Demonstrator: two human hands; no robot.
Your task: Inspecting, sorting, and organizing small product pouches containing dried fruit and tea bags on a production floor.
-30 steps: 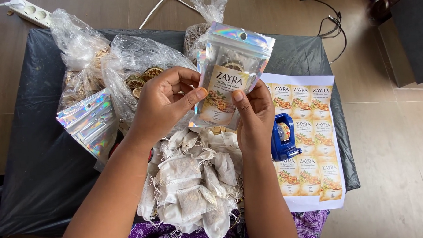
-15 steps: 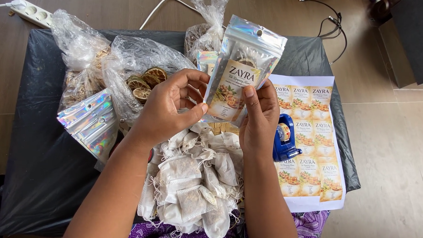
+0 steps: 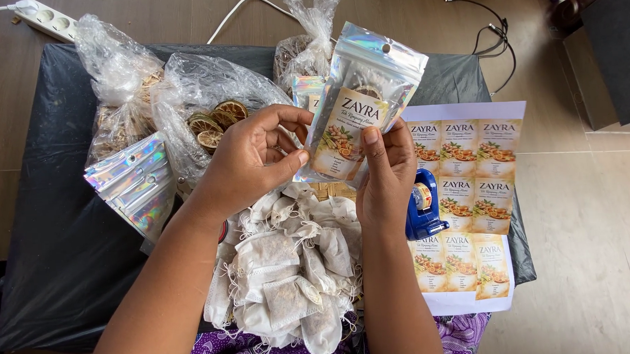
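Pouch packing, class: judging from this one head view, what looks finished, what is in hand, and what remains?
Done: the pouch already carries a label and shows contents through its window. In hand: the left hand and right hand hold it up together over the table. Left: a heap of white sachets, empty shiny pouches, unused labels on the sheet and bagged dried slices.

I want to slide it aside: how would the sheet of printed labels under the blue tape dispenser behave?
The white sheet of printed labels is probably thin, light and floppy. The blue tape dispenser lies on it, so it would likely drag or buckle.
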